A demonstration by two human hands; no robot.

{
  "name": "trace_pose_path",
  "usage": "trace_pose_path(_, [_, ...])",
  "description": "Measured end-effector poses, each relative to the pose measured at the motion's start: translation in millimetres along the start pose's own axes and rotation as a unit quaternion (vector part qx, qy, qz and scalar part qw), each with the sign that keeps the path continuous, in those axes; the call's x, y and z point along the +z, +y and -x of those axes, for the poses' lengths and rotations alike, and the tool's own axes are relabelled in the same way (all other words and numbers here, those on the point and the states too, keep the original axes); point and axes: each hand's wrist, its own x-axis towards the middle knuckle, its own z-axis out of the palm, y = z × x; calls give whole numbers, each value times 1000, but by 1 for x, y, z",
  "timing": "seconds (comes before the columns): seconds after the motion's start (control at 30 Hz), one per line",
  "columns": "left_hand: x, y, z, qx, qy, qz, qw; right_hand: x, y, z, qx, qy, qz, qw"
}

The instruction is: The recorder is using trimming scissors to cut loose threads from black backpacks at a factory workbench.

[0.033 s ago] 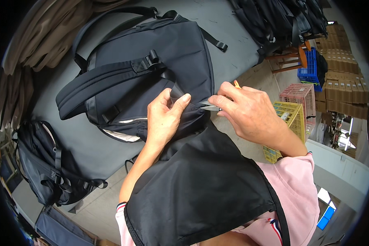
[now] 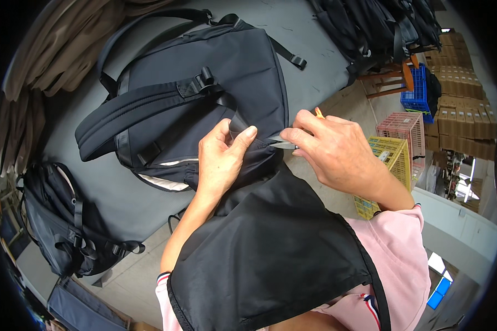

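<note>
Black backpack [image 2: 237, 66] under left grip [image 2: 222, 157] | left: pinching strap [image 2: 238, 122] | right grip [image 2: 334, 148] just beside, wrapped round snips [image 2: 281, 145]

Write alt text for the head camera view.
A person's right hand holds small scissors at a black backpack on a gray table while the left hand grips its webbing strap. More black bags lie nearby.

A pink shirt [image 2: 404, 251] — its sleeve cuffs [image 2: 163, 277] striped red, white and navy — shows beneath a black apron [image 2: 270, 243].
</note>
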Motion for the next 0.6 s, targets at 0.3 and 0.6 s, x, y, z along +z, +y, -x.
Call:
trace_pose_path(0.3, [0, 0, 1, 5, 15, 5, 1000, 22, -11, 9, 22, 73, 15, 997])
trace_pose_path(0.6, [-1, 2, -3, 7, 5, 11, 1000, 57, -9, 19, 92, 190, -154, 965])
